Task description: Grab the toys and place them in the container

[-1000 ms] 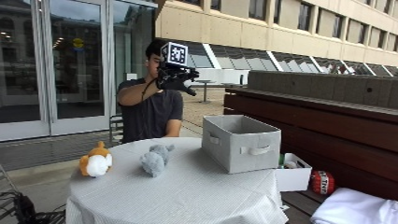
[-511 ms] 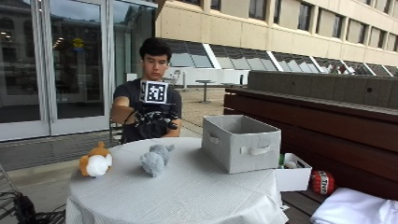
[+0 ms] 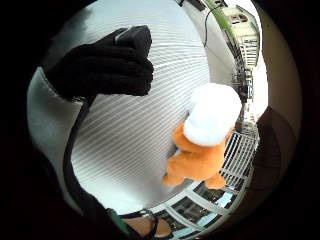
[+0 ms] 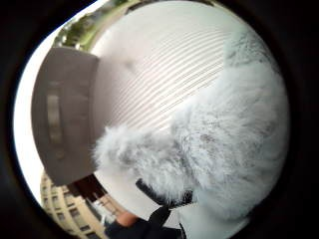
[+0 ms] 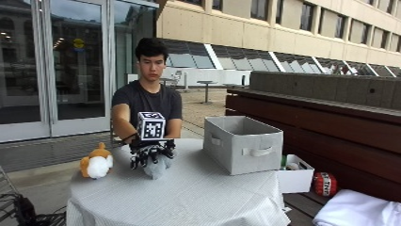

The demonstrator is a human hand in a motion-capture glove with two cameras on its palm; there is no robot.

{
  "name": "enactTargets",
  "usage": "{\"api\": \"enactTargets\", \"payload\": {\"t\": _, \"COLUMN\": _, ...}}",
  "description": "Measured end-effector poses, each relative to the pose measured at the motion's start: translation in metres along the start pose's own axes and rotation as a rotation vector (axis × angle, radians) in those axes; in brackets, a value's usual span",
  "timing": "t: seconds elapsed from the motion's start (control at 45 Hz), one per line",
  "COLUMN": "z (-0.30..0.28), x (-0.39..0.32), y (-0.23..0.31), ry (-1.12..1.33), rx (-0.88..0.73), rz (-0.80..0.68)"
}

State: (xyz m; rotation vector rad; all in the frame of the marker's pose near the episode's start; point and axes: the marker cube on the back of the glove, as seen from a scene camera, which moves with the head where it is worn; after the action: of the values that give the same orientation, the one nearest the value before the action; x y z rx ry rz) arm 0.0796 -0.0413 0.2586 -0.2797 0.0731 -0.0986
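Gloved hand down on grey toy, grasp not closed.
Black-gloved right hand [image 5: 149,154] dropped from face height onto fluffy grey plush toy [image 5: 156,165], frame centre-left, fingers spread; grey fabric container [image 5: 243,143] centre-right.

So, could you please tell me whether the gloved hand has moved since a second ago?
Yes. The hand has come down from head height onto the grey plush toy, left of the grey container.
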Motion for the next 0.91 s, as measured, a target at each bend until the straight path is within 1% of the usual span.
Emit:
{"api": "enactTargets", "payload": {"t": 0.156, "z": 0.014, "x": 0.005, "y": 0.001, "ry": -0.020, "rx": -0.010, "rz": 0.052}}
{"api": "enactTargets", "payload": {"t": 0.267, "z": 0.011, "x": 0.013, "y": 0.004, "ry": -0.026, "rx": 0.049, "rz": 0.028}}
{"api": "enactTargets", "payload": {"t": 0.422, "z": 0.004, "x": 0.020, "y": 0.006, "ry": -0.117, "rx": 0.094, "rz": 0.039}}
{"api": "enactTargets", "payload": {"t": 0.555, "z": 0.000, "x": 0.016, "y": 0.006, "ry": -0.149, "rx": 0.025, "rz": 0.029}}
{"api": "enactTargets", "payload": {"t": 0.644, "z": -0.002, "x": 0.009, "y": 0.006, "ry": -0.145, "rx": 0.033, "rz": 0.029}}
{"api": "enactTargets", "payload": {"t": 0.711, "z": -0.013, "x": 0.001, "y": 0.007, "ry": -0.109, "rx": 0.022, "rz": 0.055}}
{"api": "enactTargets", "payload": {"t": 0.778, "z": -0.036, "x": -0.006, "y": 0.008, "ry": -0.054, "rx": 0.027, "rz": 0.083}}
{"api": "enactTargets", "payload": {"t": 0.911, "z": -0.091, "x": -0.018, "y": 0.008, "ry": -0.031, "rx": 0.121, "rz": 0.110}}
